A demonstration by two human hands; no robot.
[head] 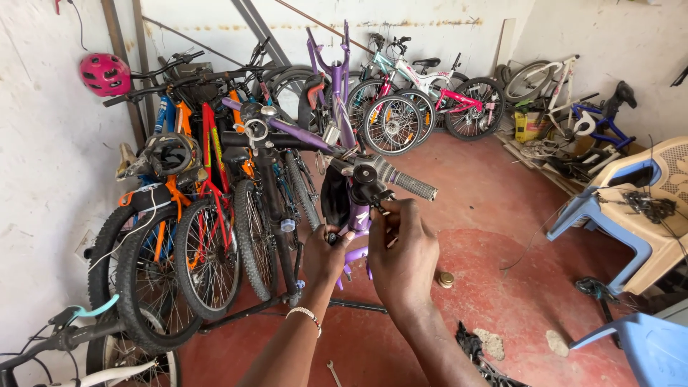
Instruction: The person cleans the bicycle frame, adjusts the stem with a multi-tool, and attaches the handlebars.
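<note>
Both hands grip fittings on the purple bicycle frame point(342, 107).

The right hand point(403, 252) has its fingers pinched shut on a small black clamp fitting point(374, 195) just beneath the handlebar's grey ribbed rubber grip point(408, 183); the left hand point(326, 252) (a beaded white bracelet point(307, 315) on its wrist) is closed round a small dark part low on the purple frame. The frame stands raised at mid-room, just in front of both hands. Left of it, a row of upright bicycles point(208, 215) leans along the white wall. A pink helmet point(104, 74) hangs on that wall. A small round brass-coloured cap point(446, 279) lies on the red floor near the right hand.
</note>
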